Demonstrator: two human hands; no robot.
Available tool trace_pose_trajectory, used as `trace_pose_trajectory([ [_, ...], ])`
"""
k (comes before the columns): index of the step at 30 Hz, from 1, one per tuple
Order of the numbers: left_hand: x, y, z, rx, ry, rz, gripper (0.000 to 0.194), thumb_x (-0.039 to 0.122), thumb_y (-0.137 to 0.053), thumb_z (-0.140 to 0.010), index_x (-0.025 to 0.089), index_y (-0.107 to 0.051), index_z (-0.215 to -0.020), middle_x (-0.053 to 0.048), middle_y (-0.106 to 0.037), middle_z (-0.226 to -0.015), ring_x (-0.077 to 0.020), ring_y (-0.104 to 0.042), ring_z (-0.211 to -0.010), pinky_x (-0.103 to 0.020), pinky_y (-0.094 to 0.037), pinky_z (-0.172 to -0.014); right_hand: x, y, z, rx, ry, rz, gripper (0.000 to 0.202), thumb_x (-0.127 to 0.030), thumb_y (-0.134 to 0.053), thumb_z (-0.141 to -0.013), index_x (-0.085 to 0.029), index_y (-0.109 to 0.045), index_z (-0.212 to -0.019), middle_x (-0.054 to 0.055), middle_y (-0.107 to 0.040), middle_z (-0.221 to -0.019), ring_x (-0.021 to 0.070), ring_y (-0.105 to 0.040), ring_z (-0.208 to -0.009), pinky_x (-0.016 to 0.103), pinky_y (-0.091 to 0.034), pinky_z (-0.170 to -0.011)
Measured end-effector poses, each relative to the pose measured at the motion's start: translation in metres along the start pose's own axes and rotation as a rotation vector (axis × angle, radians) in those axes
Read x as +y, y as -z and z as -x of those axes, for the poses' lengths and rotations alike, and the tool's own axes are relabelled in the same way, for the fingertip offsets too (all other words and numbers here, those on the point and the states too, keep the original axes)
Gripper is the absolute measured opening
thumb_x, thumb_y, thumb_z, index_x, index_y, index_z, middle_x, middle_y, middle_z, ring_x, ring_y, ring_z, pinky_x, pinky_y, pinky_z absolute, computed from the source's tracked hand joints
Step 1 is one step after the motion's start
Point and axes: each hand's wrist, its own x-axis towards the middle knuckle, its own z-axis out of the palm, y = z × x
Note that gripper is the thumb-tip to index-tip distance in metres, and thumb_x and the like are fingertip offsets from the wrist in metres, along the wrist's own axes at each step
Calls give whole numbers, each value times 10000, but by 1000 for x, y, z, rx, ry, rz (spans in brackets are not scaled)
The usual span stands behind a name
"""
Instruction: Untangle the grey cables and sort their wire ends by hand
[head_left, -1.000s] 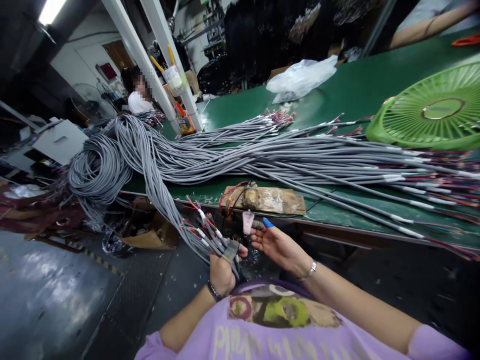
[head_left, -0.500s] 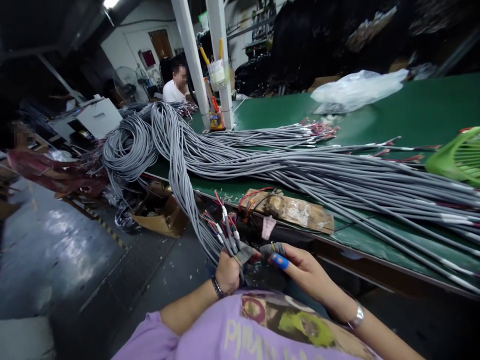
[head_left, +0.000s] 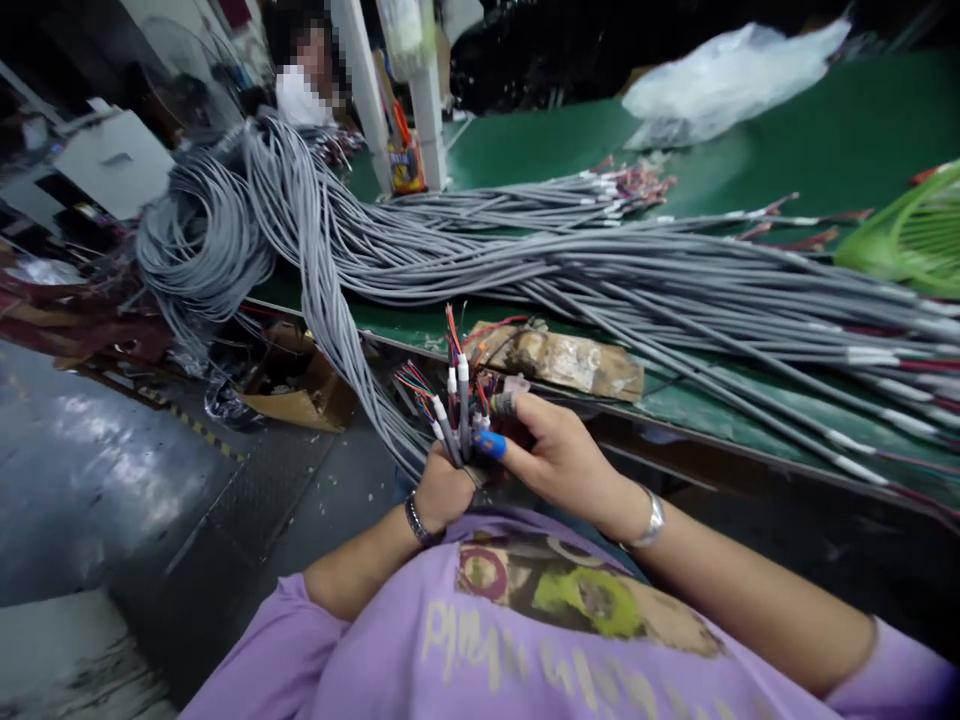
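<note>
My left hand (head_left: pixel 448 490) is wrapped round a bunch of grey cables (head_left: pixel 463 405) in front of my body. Their upper ends have white sleeves and fanned-out coloured wires (head_left: pixel 414 380). My right hand (head_left: pixel 555 455) has come against the right side of this bunch, thumb and forefinger closing around cable ends there. Blue tape covers the thumb, and a greyish wrap is on the forefinger. The other right fingertips are hidden behind the cables. From the left hand, the cables run up to a thick hank (head_left: pixel 311 240) hanging over the bench edge.
Many more grey cables (head_left: pixel 480 265) lie along the green bench (head_left: pixel 540 140). A worn wooden board (head_left: pixel 600 367) sits at its edge. Beyond are a plastic bag (head_left: pixel 727 90), a green basket (head_left: pixel 911 235) and white posts (head_left: pixel 427 130). A cardboard box (head_left: pixel 300 390) stands below; a person (head_left: pixel 300 95) sits behind.
My right hand has moved left from beside the bunch onto the cable ends. The left hand keeps its hold. The view has tilted down, so the bench appears higher.
</note>
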Motion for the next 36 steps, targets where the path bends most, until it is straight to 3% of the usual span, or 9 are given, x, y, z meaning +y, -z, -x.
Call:
trace_pose_trajectory([
  [7, -7, 9, 4, 8, 27, 79, 227, 287, -767, -638, 169, -711, -823, -17, -703, -734, -189, -638, -737, -291, -505, -697, 7, -6, 3, 22, -4, -57, 164, -273, -503, -860, -159, -548, -750, 7, -529, -649, 118, -447, -579, 235, -364, -558],
  [13, -5, 16, 1, 196, 122, 243, 285, 409, -717, -676, 131, -660, -650, -38, -670, -621, -140, -610, -573, -251, -482, -569, 30, -7, 23, 81, -51, -360, 188, -309, -498, -885, -178, -603, -969, 38, -632, -842, 148, -576, -749, 248, -453, -697],
  [17, 0, 22, -6, 281, 172, 290, 291, 403, -710, -658, 125, -643, -609, -39, -666, -600, -80, -522, -445, -184, -352, -413, 50, -18, 37, -82, -239, -538, 239, -397, -568, -833, -174, -641, -876, 40, -653, -817, 164, -580, -750, 266, -458, -703],
  [19, -2, 20, -9, 246, 138, 274, 242, 358, -724, -651, 123, -670, -670, -55, -687, -659, -68, -492, -443, -181, -312, -399, 58, -31, 42, -134, -382, -660, 299, -464, -612, -778, -167, -635, -797, 27, -635, -741, 151, -553, -676, 266, -449, -653],
  [24, -16, 6, -12, 149, 94, 185, 250, 315, -732, -676, 121, -724, -834, -50, -683, -651, -76, -484, -463, -208, -355, -454, 69, -59, 44, -93, -624, -909, 387, -497, -734, -630, -164, -581, -756, -27, -542, -612, 89, -428, -529, 224, -354, -515],
  [31, -23, 5, -9, 35, 145, 186, 306, 350, -729, -687, 123, -734, -892, -84, -709, -735, -180, -625, -652, -286, -470, -610, 68, -65, 42, -165, -625, -984, 439, -434, -803, -550, -152, -550, -772, -81, -411, -538, 47, -285, -488, 196, -225, -461],
  [36, -21, 3, -5, 95, 139, 155, 285, 361, -726, -680, 128, -727, -845, -83, -714, -760, -195, -636, -688, -289, -484, -618, 70, -63, 42, -199, -602, -942, 436, -472, -783, -564, -168, -523, -738, -55, -480, -592, 74, -384, -528, 216, -315, -499],
])
